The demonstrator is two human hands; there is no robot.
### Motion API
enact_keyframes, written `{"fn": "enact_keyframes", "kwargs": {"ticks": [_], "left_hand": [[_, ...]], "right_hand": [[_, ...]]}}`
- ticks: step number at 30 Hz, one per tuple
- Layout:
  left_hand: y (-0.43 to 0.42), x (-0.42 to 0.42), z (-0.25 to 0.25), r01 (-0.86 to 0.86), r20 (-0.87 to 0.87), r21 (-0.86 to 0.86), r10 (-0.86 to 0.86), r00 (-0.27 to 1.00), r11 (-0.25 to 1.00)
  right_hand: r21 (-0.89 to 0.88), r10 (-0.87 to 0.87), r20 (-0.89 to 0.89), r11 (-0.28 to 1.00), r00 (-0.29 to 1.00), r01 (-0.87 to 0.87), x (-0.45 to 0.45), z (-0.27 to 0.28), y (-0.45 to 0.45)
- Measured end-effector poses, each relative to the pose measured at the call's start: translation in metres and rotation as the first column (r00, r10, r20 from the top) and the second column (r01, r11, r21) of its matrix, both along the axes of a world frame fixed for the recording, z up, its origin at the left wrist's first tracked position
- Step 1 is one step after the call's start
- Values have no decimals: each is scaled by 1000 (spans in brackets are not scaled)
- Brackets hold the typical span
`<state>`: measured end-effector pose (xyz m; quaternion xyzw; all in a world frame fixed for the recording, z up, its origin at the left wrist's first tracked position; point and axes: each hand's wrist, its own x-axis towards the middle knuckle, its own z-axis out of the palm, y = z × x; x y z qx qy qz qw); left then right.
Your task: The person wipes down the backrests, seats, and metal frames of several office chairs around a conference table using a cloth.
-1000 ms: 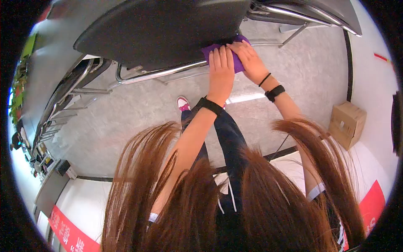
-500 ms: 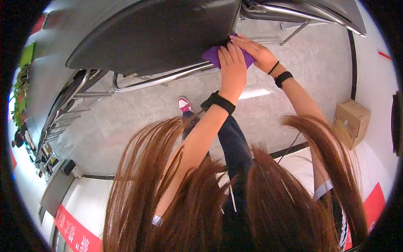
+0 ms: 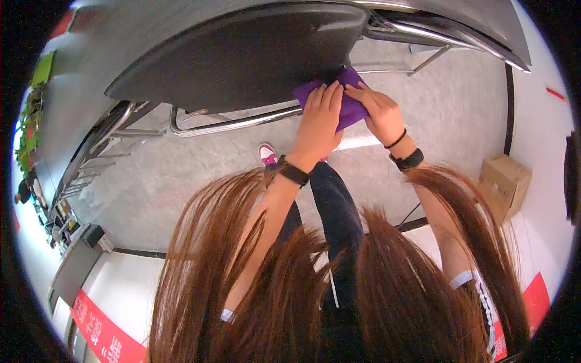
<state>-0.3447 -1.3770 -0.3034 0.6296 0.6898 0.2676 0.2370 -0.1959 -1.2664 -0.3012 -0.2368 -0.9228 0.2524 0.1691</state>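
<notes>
A purple cloth (image 3: 350,109) is folded over the lower right edge of a black chair's back or seat panel (image 3: 242,57); which of the two it is, I cannot tell. My left hand (image 3: 322,121) holds the cloth's left part, with its fingers bent over the top. On the cloth's right side, my right hand (image 3: 378,112) has its thumb and fingers closed on the fabric, close to the left fingertips. The chair's chrome tube frame (image 3: 236,124) runs below the panel, just left of my left hand.
Another chair's metal legs (image 3: 430,60) stand at the upper right. More chairs (image 3: 91,163) line up on the left beside a long grey table (image 3: 139,30). A cardboard box (image 3: 505,184) sits by the right wall. A person (image 3: 23,190) is far left.
Both hands and the cloth have shifted a little toward me, and more of the cloth shows between them. The chair panel appears slightly lower in view.
</notes>
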Motion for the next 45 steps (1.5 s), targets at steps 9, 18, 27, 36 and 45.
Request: {"fn": "enact_keyframes", "kwargs": {"ticks": [9, 18, 27, 36, 45], "left_hand": [[-12, -55, 59, -149, 229, 140, 115, 967, 979], [-6, -101, 79, -423, 220, 364, 365, 905, 830], [-66, -198, 78, -584, 145, 551, 620, 771, 597], [-104, -278, 59, -778, 392, 497, 700, 596, 384], [-86, -256, 90, -650, 168, 584, 712, 682, 485]], "right_hand": [[149, -228, -287, 949, 930, 279, -53, 50, -13], [145, -358, -661, 802, 660, 580, -139, 57, -10], [195, -112, -692, 922, 713, 335, -237, 81, -63], [377, 93, -704, 889, 705, 259, -348, 93, -107], [264, -47, -702, 910, 711, 321, -306, 100, -87]]}}
